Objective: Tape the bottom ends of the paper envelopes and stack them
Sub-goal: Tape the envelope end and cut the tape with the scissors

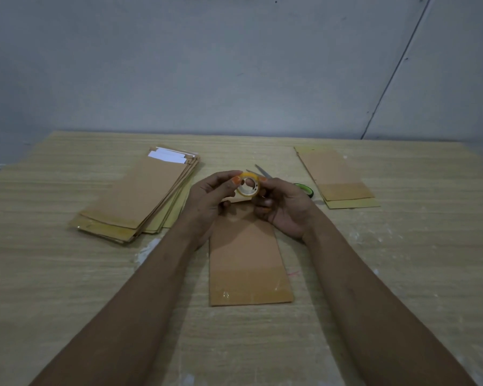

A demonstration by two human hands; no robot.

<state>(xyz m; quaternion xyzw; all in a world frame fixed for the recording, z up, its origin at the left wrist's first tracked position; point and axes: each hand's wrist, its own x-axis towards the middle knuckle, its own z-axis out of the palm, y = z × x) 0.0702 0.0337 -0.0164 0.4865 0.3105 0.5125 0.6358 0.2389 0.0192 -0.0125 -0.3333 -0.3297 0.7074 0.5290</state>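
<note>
Gripping tape roll (248, 186) — both hands above envelope (247, 257)

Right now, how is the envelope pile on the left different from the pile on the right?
The left pile holds many envelopes, fanned out and angled; the right pile shows only about two, lying nearly squared. The left pile's far end shows white strips; the right pile's does not. Both are brown paper with a glossy band at the near end, lying flat on the wooden table.
</note>
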